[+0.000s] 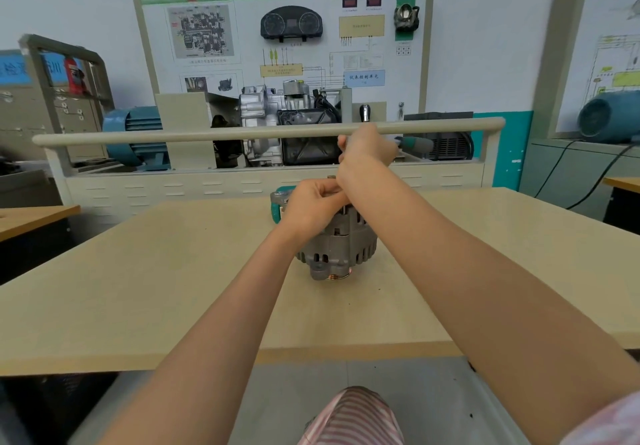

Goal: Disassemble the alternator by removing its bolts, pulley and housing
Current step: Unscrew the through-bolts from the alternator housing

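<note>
An alternator point(337, 240) stands pulley-down mid-table point(138, 271). The left hand point(311, 199) pinches something small at its top, while the right hand point(367, 145) clenches a green-handled tool point(417, 145) above it.

The room was evenly and brightly lit from above, with only a soft shadow beneath the alternator point(337, 245) on the counter point(173, 271), while wide-angle distortion bowed lines at the frame's edges and the lower corners and far left background looked blurred.
</note>
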Available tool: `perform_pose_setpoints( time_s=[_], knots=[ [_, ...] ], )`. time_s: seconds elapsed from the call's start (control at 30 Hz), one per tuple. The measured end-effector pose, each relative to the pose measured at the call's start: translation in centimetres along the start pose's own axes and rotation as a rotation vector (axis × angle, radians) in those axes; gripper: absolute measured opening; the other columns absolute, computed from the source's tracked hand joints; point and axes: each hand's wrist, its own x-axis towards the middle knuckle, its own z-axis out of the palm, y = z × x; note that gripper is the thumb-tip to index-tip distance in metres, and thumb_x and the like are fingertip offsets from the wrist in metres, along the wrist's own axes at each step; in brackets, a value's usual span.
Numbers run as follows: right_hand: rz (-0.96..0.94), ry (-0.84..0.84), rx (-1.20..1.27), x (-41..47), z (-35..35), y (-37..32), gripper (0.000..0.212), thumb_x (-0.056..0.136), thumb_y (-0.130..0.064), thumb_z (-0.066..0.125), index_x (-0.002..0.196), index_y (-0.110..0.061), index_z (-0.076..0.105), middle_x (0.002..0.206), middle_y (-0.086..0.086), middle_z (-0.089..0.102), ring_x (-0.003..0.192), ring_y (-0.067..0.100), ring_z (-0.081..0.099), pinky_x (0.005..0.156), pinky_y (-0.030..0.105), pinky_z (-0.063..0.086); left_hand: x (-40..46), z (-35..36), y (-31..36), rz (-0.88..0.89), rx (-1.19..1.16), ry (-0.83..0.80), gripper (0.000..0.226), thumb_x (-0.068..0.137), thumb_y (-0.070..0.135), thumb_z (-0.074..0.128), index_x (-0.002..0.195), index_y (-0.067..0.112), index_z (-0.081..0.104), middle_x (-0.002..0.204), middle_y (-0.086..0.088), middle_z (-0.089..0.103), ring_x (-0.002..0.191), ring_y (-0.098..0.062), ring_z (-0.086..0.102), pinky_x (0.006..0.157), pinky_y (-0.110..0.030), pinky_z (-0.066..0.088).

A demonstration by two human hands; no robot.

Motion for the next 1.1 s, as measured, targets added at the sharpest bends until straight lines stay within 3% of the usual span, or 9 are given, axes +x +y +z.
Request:
perform_pose_setpoints(
  time_s=[0.1,0.2,0.3,0.4,0.53,0.7,0.87,0.97,1.1],
  knots=[
    [0.161,-0.127,-0.126,0.5,0.3,-0.8,0.012,0.096,-0.012,0.037,0.099,-0.009,0.048,0.057,0.002,0.049,0.032,0.005,0.040,0.029,0.013,0.022,-0.1,0.0,0.1,-0.003,-0.002,-0.003,0.023,0.089,0.019,0.062,0.069,0.029,0.069,0.067,0.012,0.070,0.069,-0.002,0.064,0.070,-0.023,0.049],
    [0.342,-0.405,-0.331,1.0,0.1,-1.7,0.026,0.095,-0.012,0.029,0.073,-0.014,0.043,0.036,-0.007,0.038,0.025,0.003,0.033,0.031,0.012,0.020,0.0,-0.4,0.1,-0.029,-0.053,-0.073,0.015,0.089,0.023,0.064,0.077,0.022,0.073,0.075,0.011,0.074,0.073,0.002,0.067,0.065,-0.010,0.048],
    [0.401,-0.512,-0.407,1.1,0.0,-2.0,0.027,0.093,-0.007,0.029,0.075,-0.010,0.048,0.035,-0.008,0.036,0.026,0.003,0.031,0.031,0.012,0.020,0.0,-0.6,0.2,-0.050,-0.059,-0.107,0.014,0.089,0.024,0.063,0.086,0.017,0.075,0.088,0.004,0.075,0.088,-0.007,0.069,0.082,-0.019,0.051],
    [0.279,-0.348,-0.310,0.3,0.1,-1.2,0.021,0.093,-0.007,0.031,0.080,-0.013,0.047,0.045,-0.003,0.045,0.028,0.004,0.036,0.029,0.013,0.021,0.0,-0.5,0.2,-0.031,-0.054,-0.075,0.017,0.090,0.020,0.063,0.076,0.022,0.073,0.074,0.010,0.074,0.073,-0.001,0.068,0.070,-0.015,0.049],
    [-0.123,-0.059,-0.170,0.0,0.2,0.4,0.038,0.094,0.000,0.035,0.132,-0.008,0.032,0.088,0.012,0.059,0.048,0.012,0.051,0.030,0.013,0.034,0.1,-0.2,-0.1,-0.040,0.016,0.010,0.044,0.089,0.008,0.058,0.052,0.030,0.067,0.056,0.012,0.065,0.063,-0.012,0.059,0.062,-0.027,0.045],
    [0.211,-0.342,-0.379,0.4,0.5,-0.9,0.021,0.092,-0.008,0.031,0.078,-0.011,0.046,0.049,-0.001,0.044,0.028,0.004,0.035,0.030,0.013,0.020,0.1,-0.3,0.3,-0.043,-0.055,-0.052,0.019,0.089,0.020,0.063,0.072,0.022,0.070,0.066,0.012,0.071,0.065,0.003,0.065,0.063,-0.015,0.046],
    [0.393,-0.636,-0.426,1.3,-0.4,-1.9,0.027,0.091,-0.004,0.031,0.083,-0.001,0.056,0.037,-0.011,0.038,0.027,0.001,0.029,0.031,0.014,0.019,0.1,-0.7,0.4,-0.087,-0.040,-0.132,0.013,0.088,0.025,0.065,0.086,0.018,0.075,0.086,0.006,0.075,0.084,-0.005,0.069,0.082,-0.022,0.051],
    [0.296,-0.472,-0.357,0.7,-0.2,-1.3,0.022,0.090,-0.004,0.031,0.078,-0.008,0.050,0.044,-0.006,0.041,0.028,0.003,0.033,0.030,0.014,0.020,0.0,-0.8,0.4,-0.072,-0.040,-0.110,0.018,0.088,0.022,0.065,0.072,0.024,0.073,0.075,0.008,0.074,0.074,-0.004,0.068,0.076,-0.023,0.050],
    [-0.165,-0.062,-0.237,-0.1,0.2,0.7,0.009,0.095,-0.005,0.035,0.101,-0.010,0.037,0.070,0.005,0.052,0.043,0.011,0.050,0.029,0.015,0.032,0.2,-0.4,0.2,-0.078,0.051,-0.002,0.039,0.089,0.008,0.058,0.057,0.028,0.063,0.052,0.014,0.064,0.061,-0.010,0.059,0.061,-0.023,0.045]
  ],
)
